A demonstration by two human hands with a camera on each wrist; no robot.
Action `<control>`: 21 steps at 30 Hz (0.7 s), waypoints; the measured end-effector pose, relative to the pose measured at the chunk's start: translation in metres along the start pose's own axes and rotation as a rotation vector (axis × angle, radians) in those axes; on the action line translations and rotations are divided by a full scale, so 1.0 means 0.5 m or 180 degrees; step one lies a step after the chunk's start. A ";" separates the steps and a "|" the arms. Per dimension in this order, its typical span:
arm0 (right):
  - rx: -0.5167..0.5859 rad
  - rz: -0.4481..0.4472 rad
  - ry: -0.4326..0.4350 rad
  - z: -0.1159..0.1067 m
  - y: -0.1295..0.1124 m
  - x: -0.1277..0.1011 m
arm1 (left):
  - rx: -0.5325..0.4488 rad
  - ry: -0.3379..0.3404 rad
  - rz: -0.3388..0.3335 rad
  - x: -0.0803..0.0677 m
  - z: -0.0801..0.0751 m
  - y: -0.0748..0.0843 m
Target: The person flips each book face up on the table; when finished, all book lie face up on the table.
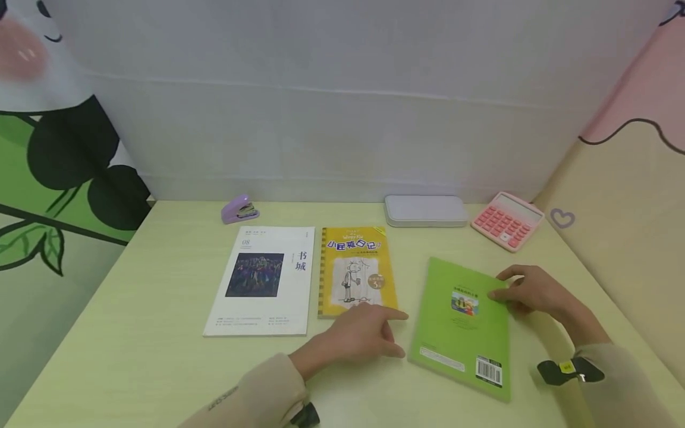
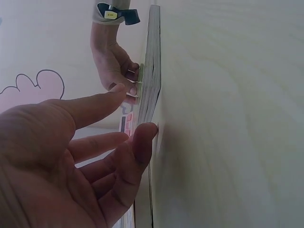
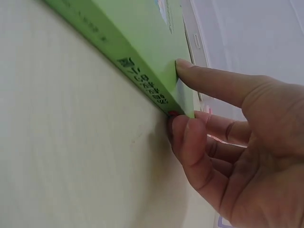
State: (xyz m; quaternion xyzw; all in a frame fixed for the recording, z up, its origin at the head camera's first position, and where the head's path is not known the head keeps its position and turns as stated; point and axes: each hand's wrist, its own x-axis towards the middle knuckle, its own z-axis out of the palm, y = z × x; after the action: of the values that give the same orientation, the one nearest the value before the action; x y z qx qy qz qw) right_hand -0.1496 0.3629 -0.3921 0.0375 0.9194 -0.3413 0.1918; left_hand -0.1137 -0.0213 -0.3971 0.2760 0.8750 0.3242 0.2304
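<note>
A green book (image 1: 455,333) lies back cover up at the right front, its barcode towards the person. The right hand (image 1: 527,291) pinches its right edge near the far corner. In the right wrist view, the thumb (image 3: 209,78) presses on the cover and curled fingers (image 3: 190,147) are at the spine's lower edge. The left hand (image 1: 361,333) is beside the book's left edge, thumb and forefinger spread, holding nothing. In the left wrist view its fingertips (image 2: 147,133) come close to the page edges (image 2: 152,61). Behind this hand lies a yellow comic book (image 1: 358,267), its lower edge partly covered.
A white magazine (image 1: 257,279) lies left of the yellow book. Along the back of the table (image 1: 134,345) are a purple stapler (image 1: 239,209), a pale flat case (image 1: 425,211) and a pink calculator (image 1: 507,221). A white-covered panel (image 1: 332,131) rises behind them.
</note>
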 end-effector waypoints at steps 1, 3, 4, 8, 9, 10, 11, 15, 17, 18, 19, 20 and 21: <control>0.0013 0.0000 0.0002 0.001 0.000 -0.003 | 0.0011 0.0002 -0.0005 0.000 0.001 0.001; 0.0063 0.0015 0.0009 0.002 0.001 -0.007 | 0.0036 0.0003 -0.0007 0.000 0.001 0.003; 0.0096 0.0022 0.0008 0.003 0.002 -0.009 | 0.0048 0.0001 -0.0001 0.001 0.001 0.004; 0.0240 0.0036 -0.0039 0.006 0.002 -0.019 | 0.0097 0.0012 0.0026 0.003 0.002 0.005; 0.0289 0.0030 -0.0063 0.007 0.003 -0.021 | 0.0105 0.0015 0.0034 0.003 0.002 0.005; 0.0331 0.0035 -0.0077 0.007 0.003 -0.023 | 0.0107 0.0016 0.0044 0.004 0.003 0.005; 0.0363 0.0040 -0.0086 0.007 0.004 -0.025 | 0.0109 0.0018 0.0048 0.004 0.004 0.005; 0.0493 0.0092 -0.0107 0.006 0.010 -0.033 | 0.0082 0.0017 0.0063 0.006 0.007 0.004; 0.0520 0.0117 -0.0114 0.006 0.014 -0.037 | 0.0085 0.0024 0.0067 0.007 0.009 0.004; 0.0522 0.0136 -0.0111 0.005 0.015 -0.039 | 0.0085 0.0028 0.0072 0.008 0.009 0.003; 0.0518 0.0160 -0.0100 0.005 0.016 -0.040 | 0.0089 0.0034 0.0075 0.009 0.010 0.003; 0.0505 0.0187 -0.0087 0.005 0.016 -0.041 | 0.0110 0.0049 0.0090 0.009 0.010 0.003; 0.0476 0.0211 -0.0068 0.005 0.016 -0.041 | 0.0129 0.0058 0.0100 0.010 0.011 0.002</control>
State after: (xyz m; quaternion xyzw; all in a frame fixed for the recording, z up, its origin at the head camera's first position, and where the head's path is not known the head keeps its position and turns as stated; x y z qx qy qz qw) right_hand -0.1282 0.3686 -0.3912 0.0785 0.8875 -0.4028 0.2095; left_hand -0.1138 -0.0151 -0.4013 0.2914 0.8790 0.3124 0.2117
